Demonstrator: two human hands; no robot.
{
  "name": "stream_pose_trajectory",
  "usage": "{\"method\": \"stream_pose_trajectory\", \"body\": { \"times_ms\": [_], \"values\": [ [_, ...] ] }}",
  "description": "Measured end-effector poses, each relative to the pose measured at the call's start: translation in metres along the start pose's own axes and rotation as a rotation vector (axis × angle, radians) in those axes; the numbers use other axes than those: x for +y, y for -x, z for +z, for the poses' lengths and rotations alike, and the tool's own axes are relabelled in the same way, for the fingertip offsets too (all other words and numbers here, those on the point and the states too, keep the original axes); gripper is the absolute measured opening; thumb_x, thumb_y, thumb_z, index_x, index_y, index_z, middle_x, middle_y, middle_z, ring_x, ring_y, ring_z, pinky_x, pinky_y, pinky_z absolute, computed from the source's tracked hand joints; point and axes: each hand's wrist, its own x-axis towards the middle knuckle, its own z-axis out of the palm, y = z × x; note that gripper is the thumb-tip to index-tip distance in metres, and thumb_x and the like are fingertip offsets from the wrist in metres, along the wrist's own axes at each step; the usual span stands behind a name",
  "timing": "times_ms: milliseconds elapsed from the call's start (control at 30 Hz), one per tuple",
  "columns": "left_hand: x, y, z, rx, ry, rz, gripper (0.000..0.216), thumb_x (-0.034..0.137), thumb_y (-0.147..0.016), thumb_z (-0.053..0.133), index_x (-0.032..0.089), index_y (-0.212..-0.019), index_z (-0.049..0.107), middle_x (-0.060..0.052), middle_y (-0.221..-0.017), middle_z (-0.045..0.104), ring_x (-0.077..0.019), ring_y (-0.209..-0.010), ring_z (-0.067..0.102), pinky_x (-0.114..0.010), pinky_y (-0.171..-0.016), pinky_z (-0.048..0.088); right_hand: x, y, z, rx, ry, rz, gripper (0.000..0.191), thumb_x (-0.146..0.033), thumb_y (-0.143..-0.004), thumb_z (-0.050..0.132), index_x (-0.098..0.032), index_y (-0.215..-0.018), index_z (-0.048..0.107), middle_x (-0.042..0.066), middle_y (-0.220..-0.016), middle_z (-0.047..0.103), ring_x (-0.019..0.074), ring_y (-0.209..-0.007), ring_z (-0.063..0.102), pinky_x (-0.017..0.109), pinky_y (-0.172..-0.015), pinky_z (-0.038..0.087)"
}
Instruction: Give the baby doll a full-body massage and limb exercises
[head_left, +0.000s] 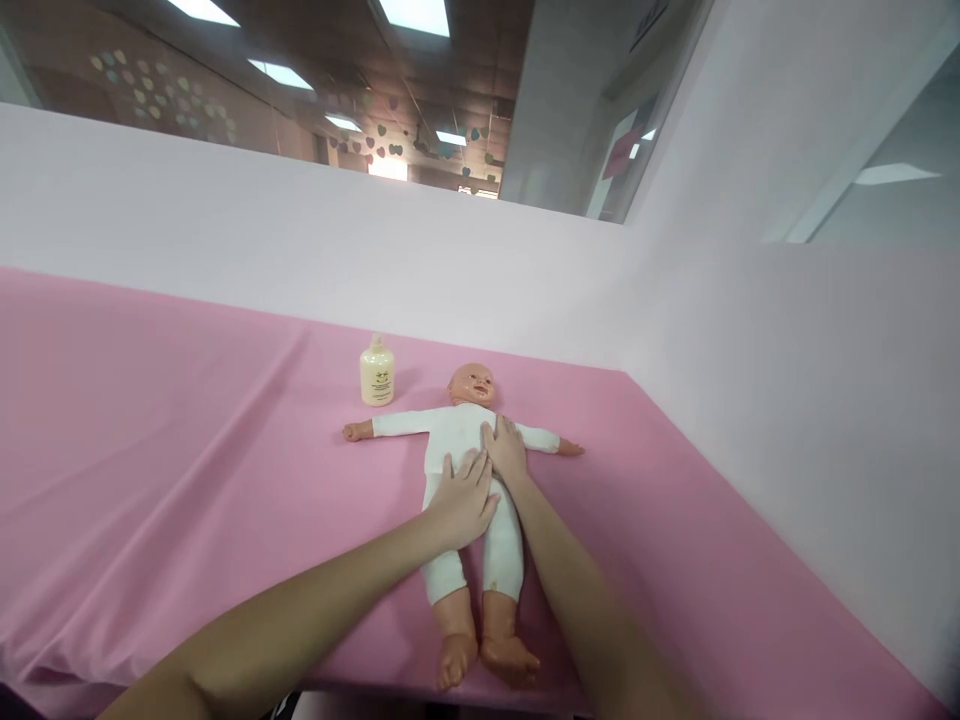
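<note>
A baby doll [459,428] in a white suit lies on its back on the pink cloth, arms spread, bare feet toward me. My left hand [461,497] rests flat on the doll's belly and hips, fingers stretched out. My right hand [505,449] lies flat on the doll's chest just beyond it, fingers extended and together. The two hands touch each other. Neither hand holds anything.
A small cream bottle [376,371] stands upright just beyond the doll's outstretched arm, near its head. The pink cloth [165,430] covers the table up to white walls at the back and right. The table's front edge is near the doll's feet.
</note>
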Motion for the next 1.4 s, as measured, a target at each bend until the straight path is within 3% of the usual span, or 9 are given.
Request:
{"method": "stream_pose_trajectory", "body": {
  "times_ms": [200,367,600,767,867,1033,1167,1300,1400],
  "values": [
    [-0.011,0.023,-0.006,-0.066,0.229,0.205,0.055,0.047,-0.105,0.027,0.031,-0.155,0.044,0.000,-0.166,0.033,-0.0238,-0.156,0.025,-0.054,-0.128,0.015,0.013,-0.007,0.004,0.075,-0.008,-0.025,0.055,-0.038,-0.104,0.029,-0.007,-0.144,0.052,0.020,-0.147,0.057,0.0286,-0.144,0.044,0.038,-0.119,0.026],
    [-0.042,-0.008,-0.001,0.072,0.271,0.022,0.057,0.048,-0.106,0.024,0.028,-0.151,0.050,-0.004,-0.165,0.037,-0.0210,-0.156,0.027,-0.045,-0.128,0.019,0.019,-0.008,0.002,0.082,0.024,-0.062,0.053,-0.035,-0.105,0.026,-0.010,-0.142,0.055,0.019,-0.143,0.061,0.0282,-0.141,0.047,0.044,-0.119,0.024],
    [-0.093,-0.070,0.007,0.286,0.260,-0.244,0.054,0.040,-0.104,0.029,0.024,-0.151,0.049,-0.008,-0.163,0.041,-0.0276,-0.153,0.033,-0.054,-0.123,0.026,0.026,-0.010,-0.008,0.098,0.091,-0.067,0.048,-0.034,-0.105,0.030,-0.013,-0.130,0.065,0.016,-0.133,0.068,0.0271,-0.131,0.054,0.038,-0.114,0.029],
    [-0.125,-0.072,0.013,0.351,0.185,-0.307,0.054,0.038,-0.103,0.027,0.019,-0.144,0.057,-0.012,-0.151,0.056,-0.0267,-0.146,0.044,-0.046,-0.124,0.027,0.041,-0.013,-0.014,0.122,0.145,-0.045,0.046,-0.029,-0.102,0.033,-0.008,-0.127,0.066,0.020,-0.126,0.070,0.0284,-0.124,0.058,0.040,-0.111,0.032],
    [-0.142,-0.063,0.012,0.368,0.082,-0.378,0.052,0.036,-0.102,0.029,0.019,-0.140,0.060,-0.011,-0.149,0.058,-0.0304,-0.147,0.042,-0.050,-0.125,0.022,0.052,-0.015,-0.013,0.146,0.201,-0.010,0.046,-0.029,-0.101,0.035,-0.009,-0.125,0.068,0.020,-0.126,0.070,0.0309,-0.128,0.055,0.047,-0.117,0.026],
    [-0.158,-0.054,0.009,0.441,-0.014,-0.560,0.046,0.036,-0.099,0.037,0.021,-0.134,0.064,-0.013,-0.151,0.054,-0.0398,-0.152,0.028,-0.065,-0.124,0.008,0.068,-0.014,-0.010,0.269,0.213,0.100,0.045,-0.034,-0.098,0.037,-0.014,-0.112,0.074,0.020,-0.127,0.068,0.0432,-0.141,0.038,0.072,-0.113,0.012],
    [-0.166,-0.049,0.008,0.507,0.046,-0.673,0.045,0.038,-0.099,0.040,0.016,-0.131,0.063,-0.021,-0.157,0.045,-0.0461,-0.156,0.012,-0.077,-0.117,0.000,0.080,-0.013,-0.013,0.357,0.196,0.170,0.045,-0.036,-0.097,0.037,-0.015,-0.111,0.074,0.020,-0.127,0.065,0.0431,-0.137,0.039,0.071,-0.110,0.018],
    [-0.180,-0.044,0.005,0.641,0.179,-0.788,0.047,0.038,-0.096,0.046,0.013,-0.135,0.058,-0.026,-0.165,0.027,-0.0497,-0.155,0.006,-0.081,-0.114,0.005,0.095,-0.016,-0.018,0.389,0.079,0.270,0.045,-0.042,-0.094,0.044,-0.014,-0.118,0.071,0.025,-0.139,0.055,0.0439,-0.135,0.041,0.071,-0.108,0.023],
    [-0.191,-0.041,-0.002,0.715,0.309,-0.855,0.050,0.036,-0.094,0.049,0.012,-0.138,0.052,-0.029,-0.167,0.017,-0.0494,-0.155,0.009,-0.078,-0.115,0.013,0.108,-0.023,-0.020,0.441,-0.144,0.366,0.049,-0.043,-0.090,0.049,-0.014,-0.125,0.066,0.027,-0.151,0.043,0.0441,-0.141,0.034,0.070,-0.111,0.023]
  ]
}}
